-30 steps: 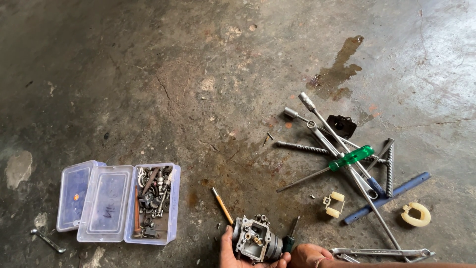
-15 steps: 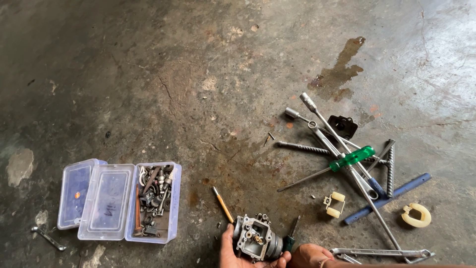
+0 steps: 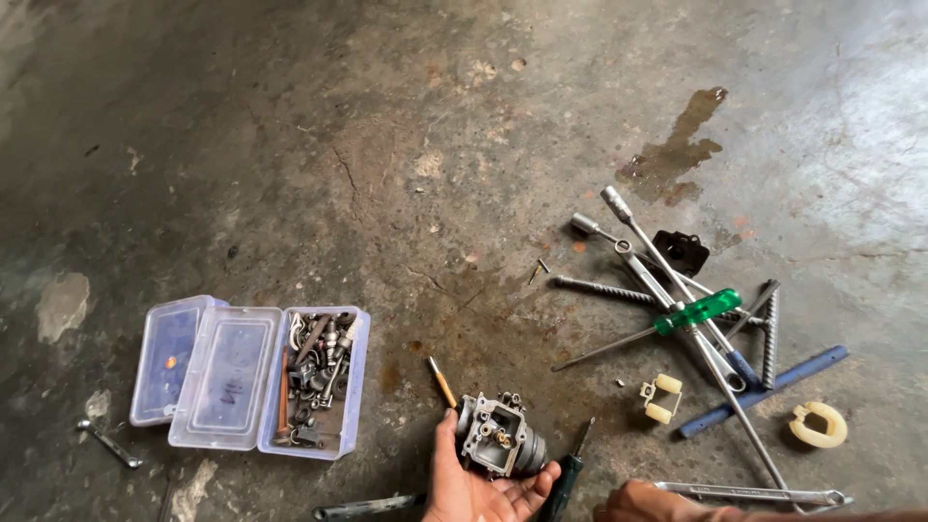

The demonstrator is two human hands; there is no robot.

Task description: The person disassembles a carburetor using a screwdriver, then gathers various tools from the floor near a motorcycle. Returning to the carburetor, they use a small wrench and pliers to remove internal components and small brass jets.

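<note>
My left hand (image 3: 474, 488) cradles a grey metal carburetor body (image 3: 498, 445) at the bottom centre, its open square face turned up with a small brass jet showing inside. My right hand (image 3: 643, 503) is at the bottom edge, only partly in view, just right of a dark-handled screwdriver (image 3: 570, 469) lying on the floor. Whether the right hand holds anything is hidden by the frame edge. A small orange-handled tool (image 3: 442, 380) lies just above my left thumb.
A clear plastic box (image 3: 360, 377) of small metal parts with its open lid (image 3: 217, 377) sits at lower left. At right lies a pile of socket wrenches, springs, a green-handled screwdriver (image 3: 698, 311), a blue bar (image 3: 773, 387), cream plastic floats (image 3: 818, 425). Concrete floor with a wet stain (image 3: 677, 155).
The view has shifted slightly; the carburetor and my hands stay at the bottom edge in nearly the same pose.
</note>
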